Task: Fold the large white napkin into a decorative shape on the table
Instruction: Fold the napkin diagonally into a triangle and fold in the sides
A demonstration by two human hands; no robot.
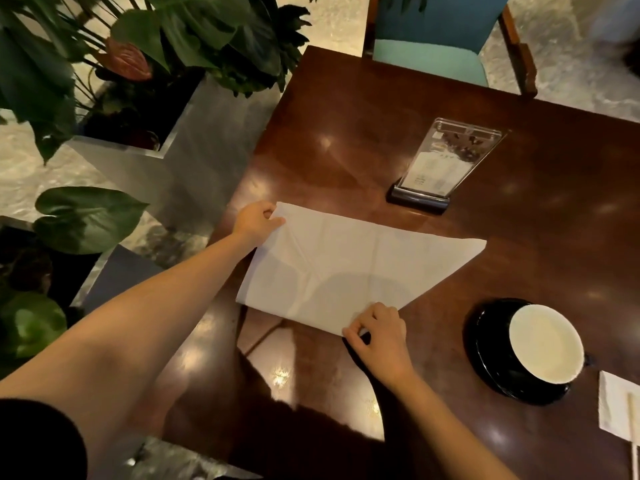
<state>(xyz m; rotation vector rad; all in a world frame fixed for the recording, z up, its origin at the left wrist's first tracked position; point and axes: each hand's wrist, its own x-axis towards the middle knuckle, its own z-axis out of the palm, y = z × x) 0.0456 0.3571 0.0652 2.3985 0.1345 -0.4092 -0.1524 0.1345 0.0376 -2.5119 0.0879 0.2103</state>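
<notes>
Your left hand (258, 221) pinches the far corner and your right hand (375, 329) the near corner of the soft, light napkin (346, 265), so hold the corners.

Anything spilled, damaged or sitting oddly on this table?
Nothing spilled or damaged. The napkin lies flat but overhangs the table edge at its left side, where the left hand pinches a corner; the right hand pinches the near point. The cup sits upright on its saucer.

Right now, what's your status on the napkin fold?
Left hand pinching far corner, right hand pinching near corner. Napkin flat. Cup clear.
</notes>
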